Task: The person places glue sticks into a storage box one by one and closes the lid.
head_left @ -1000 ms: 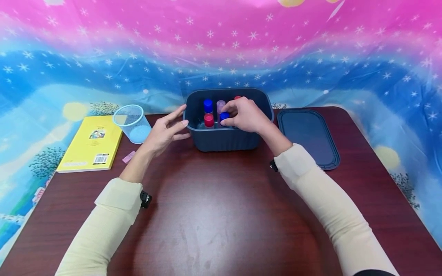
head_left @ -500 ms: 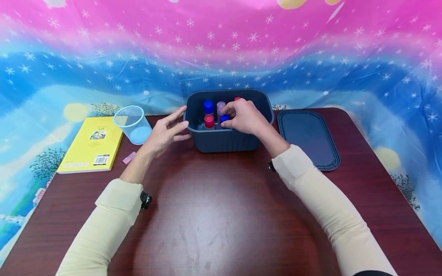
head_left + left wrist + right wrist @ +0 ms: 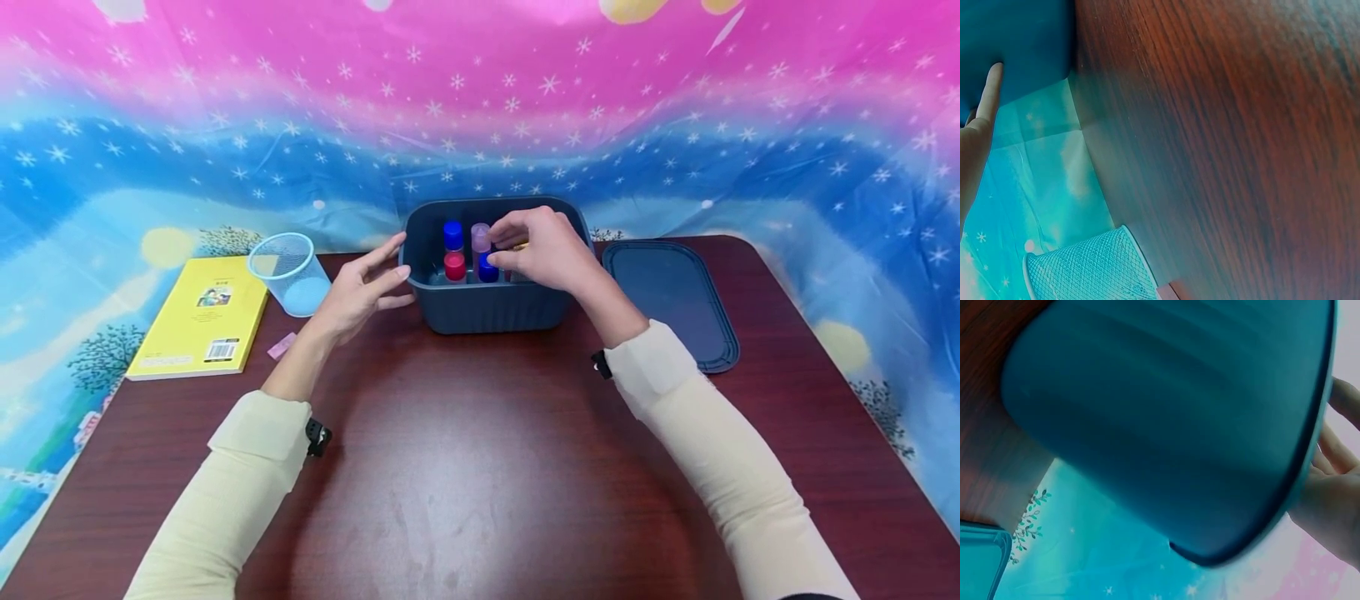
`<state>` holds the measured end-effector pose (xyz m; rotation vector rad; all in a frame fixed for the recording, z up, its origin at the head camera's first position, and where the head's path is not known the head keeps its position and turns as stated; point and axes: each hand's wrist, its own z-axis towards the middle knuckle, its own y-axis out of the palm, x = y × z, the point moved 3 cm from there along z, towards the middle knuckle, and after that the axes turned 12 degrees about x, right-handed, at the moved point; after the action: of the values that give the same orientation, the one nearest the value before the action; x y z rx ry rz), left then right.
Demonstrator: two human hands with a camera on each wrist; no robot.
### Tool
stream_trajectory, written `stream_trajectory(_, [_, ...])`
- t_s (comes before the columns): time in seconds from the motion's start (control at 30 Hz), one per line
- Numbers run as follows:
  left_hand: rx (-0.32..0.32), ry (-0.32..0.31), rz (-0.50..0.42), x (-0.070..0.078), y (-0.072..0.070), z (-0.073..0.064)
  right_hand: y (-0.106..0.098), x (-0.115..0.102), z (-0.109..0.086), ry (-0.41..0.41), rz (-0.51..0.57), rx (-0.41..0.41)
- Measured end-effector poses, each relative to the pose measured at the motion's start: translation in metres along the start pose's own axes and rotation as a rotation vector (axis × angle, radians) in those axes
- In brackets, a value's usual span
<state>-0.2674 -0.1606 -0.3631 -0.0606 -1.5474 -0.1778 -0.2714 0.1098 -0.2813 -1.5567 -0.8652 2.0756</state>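
A dark grey-blue plastic storage box (image 3: 491, 310) stands at the back of the table, with several small capped bottles or tubes inside. In it I see a blue cap (image 3: 453, 233), a red cap (image 3: 454, 266), a pale purple tube (image 3: 480, 237) and another blue cap (image 3: 487, 267). My left hand (image 3: 352, 296) touches the box's left end with spread fingers. Over the box's right part hovers my right hand (image 3: 551, 248), thumb and fingers apart beside the front blue cap. Something yellow shows between them. The right hand hides the contents on that side.
A dark lid (image 3: 667, 304) lies right of the box. On the left are a light blue mesh cup (image 3: 288, 271), a yellow book (image 3: 202, 321) and a small pink piece (image 3: 282, 345). A printed cloth (image 3: 480, 100) hangs behind the table.
My right hand has let go of the front blue-capped item and moved slightly right and up, its fingers parting. The left hand stays against the box.
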Motion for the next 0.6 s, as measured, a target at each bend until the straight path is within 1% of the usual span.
stream_trajectory(0.27, [0.004,-0.002,-0.012,0.0,0.0,0.001,-0.023,0.011,-0.014,-0.012,0.061,0.087])
stream_trajectory(0.47, [0.005,-0.013,-0.021,-0.001,0.001,0.002,-0.035,0.023,-0.024,0.0,0.041,0.119])
stream_trajectory(0.6, [0.003,-0.009,-0.023,0.0,0.001,0.001,-0.048,0.034,-0.031,0.008,0.046,0.163])
